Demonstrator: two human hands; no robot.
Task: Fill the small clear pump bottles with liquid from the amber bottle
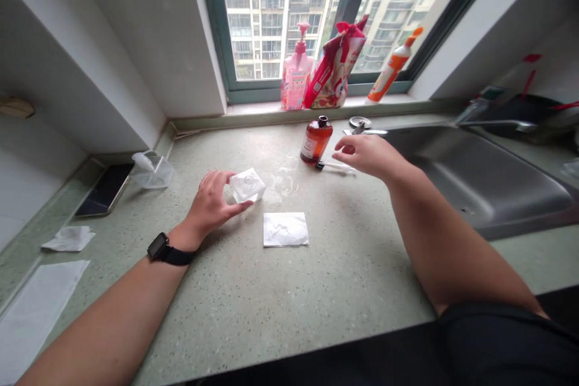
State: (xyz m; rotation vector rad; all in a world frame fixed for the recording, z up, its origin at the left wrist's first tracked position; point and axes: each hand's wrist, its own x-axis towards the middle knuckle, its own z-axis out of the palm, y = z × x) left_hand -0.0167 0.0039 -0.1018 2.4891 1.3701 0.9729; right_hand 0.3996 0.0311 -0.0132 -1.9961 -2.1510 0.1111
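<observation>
My left hand (210,200) has its thumb and fingers around the sides of a clear, square glass bottle (248,184) that stands on the counter, its round mouth facing up. Just right of it lies a folded white tissue (285,230). My right hand (364,154) hovers over a thin clear dropper (338,166) with a black cap; its fingers are loosely bent and apart, with nothing seen between them. Beside the dropper stands an uncapped amber bottle (315,143) with a white label. Wet patches show on the counter between the two bottles.
A steel sink (452,178) with a tap is at the right. On the windowsill stand a pink pump bottle (296,75), a red bag (338,66) and an orange-and-white bottle (393,69). Leftward lie a phone (105,189), a crumpled clear plastic piece (152,170) and white paper (43,307).
</observation>
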